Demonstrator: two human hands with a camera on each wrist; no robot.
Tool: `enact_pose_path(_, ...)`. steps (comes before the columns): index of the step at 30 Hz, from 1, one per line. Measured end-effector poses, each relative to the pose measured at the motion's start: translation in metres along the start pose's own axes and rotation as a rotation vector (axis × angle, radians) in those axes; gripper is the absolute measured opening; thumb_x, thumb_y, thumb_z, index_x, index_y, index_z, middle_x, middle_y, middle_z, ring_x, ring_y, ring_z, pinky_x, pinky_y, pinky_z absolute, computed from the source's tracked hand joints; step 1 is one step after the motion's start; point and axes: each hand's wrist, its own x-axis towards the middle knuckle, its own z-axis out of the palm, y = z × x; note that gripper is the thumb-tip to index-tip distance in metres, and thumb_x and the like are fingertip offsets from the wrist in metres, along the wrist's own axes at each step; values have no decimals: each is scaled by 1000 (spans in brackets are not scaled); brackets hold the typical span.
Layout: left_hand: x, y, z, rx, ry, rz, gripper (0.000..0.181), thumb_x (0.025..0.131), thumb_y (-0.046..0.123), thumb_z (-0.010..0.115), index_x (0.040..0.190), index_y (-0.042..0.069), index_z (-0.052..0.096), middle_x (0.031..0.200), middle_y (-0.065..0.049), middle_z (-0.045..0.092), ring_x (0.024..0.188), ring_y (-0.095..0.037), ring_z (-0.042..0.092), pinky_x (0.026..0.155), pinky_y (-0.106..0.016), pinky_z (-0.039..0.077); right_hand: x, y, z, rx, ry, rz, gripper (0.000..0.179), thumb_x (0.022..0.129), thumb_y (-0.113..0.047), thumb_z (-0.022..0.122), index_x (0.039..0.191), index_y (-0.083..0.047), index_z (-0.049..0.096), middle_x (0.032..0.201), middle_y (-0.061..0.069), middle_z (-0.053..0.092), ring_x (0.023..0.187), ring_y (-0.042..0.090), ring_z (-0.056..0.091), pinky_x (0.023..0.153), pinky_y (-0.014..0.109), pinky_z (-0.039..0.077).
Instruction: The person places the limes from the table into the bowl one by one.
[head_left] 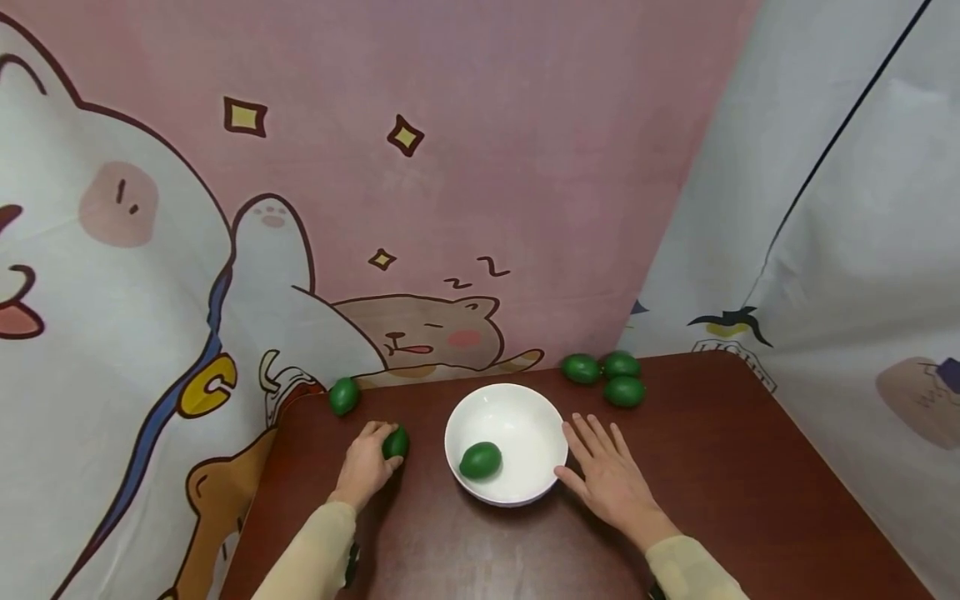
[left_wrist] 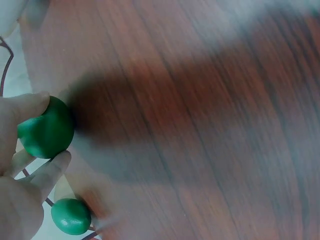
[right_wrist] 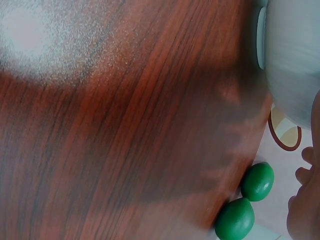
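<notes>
L hand (head_left: 366,464): fingers curled round lime (head_left: 397,442); grip lightly, evenly.
R hand (head_left: 611,481): fingers spread, nothing held, at bowl (head_left: 525,421) edge; steady it w/o tipping.

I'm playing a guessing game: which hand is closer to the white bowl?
Right. The right hand is beside the right rim of the white bowl; the left hand is farther off, to the bowl's left, gripping a green lime.
</notes>
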Motion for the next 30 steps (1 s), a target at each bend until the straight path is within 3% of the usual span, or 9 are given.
enact_pose_path(15,-4,8,-2,-52,9,-9,55,80,10,89,131,6,69,130,-18,60,106,-37,67,86,-55,58,1,0,0,19,-5,7,77,100,-56,59,160,-12,40,166,14,35,155,37,28,125,59,13)
enact_pose_path(24,-1,19,-5,-75,76,38,57,79,11,88,132,6,69,132,-18,60,107,-39,67,87,-55,58,-1,0,-2,23,-23,19,78,100,-58,57,161,-13,38,167,13,34,156,35,25,126,58,10)
enact_pose_path(30,1,30,-12,-98,97,33,58,79,12,89,132,9,69,134,-15,60,107,-36,67,87,-54,58,0,0,0,23,-9,9,78,100,-57,58,161,-13,38,166,14,35,156,36,26,126,58,11)
